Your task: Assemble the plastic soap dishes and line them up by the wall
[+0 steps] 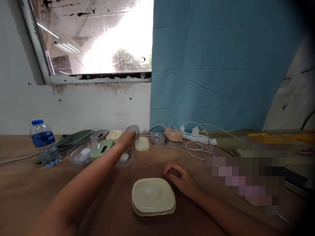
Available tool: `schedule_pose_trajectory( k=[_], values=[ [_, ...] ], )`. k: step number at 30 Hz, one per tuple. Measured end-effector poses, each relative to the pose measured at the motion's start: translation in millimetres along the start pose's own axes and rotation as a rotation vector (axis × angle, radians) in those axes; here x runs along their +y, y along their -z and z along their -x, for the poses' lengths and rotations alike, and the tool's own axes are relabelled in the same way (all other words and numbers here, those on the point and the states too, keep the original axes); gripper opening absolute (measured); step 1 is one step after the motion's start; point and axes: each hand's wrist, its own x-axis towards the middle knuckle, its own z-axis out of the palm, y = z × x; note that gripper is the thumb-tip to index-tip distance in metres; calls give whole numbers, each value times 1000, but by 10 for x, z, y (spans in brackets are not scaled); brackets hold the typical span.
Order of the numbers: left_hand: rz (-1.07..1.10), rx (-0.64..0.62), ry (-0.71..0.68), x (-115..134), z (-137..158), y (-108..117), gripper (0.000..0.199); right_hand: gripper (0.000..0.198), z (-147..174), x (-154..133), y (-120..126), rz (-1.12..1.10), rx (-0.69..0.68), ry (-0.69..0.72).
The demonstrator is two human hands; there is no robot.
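Note:
My left hand (127,138) reaches far across the table, its fingers closed on a grey lid-like plastic piece (133,129) that is tilted up. A cream lid (142,144) lies just right of that hand. Under and beside my left forearm are a clear container (125,158) and a green lid (102,148). My right hand (181,178) rests on the table with loosely curled fingers and a gap at the thumb, holding nothing visible. Close to its left sits a cream food container with its lid (154,196), in front of me.
A water bottle (44,144) stands at the left near a dark green bag (76,139). Another clear container (82,152) and a grey lid (99,134) are left. Closed containers (173,136), a power strip (197,137) and cables lie at the back. The right side is pixelated.

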Motion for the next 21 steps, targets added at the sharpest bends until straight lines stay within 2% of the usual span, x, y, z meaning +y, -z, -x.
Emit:
schedule_pose_trajectory(
  k=[8,21],
  values=[
    [-54,-176,148,-86,-290,-350,29,11,30,-29,11,-28,-55,30],
    [-114,-229,223,-56,-329,-450,30,15,31,-49,23,-38,-67,13]
  ],
)
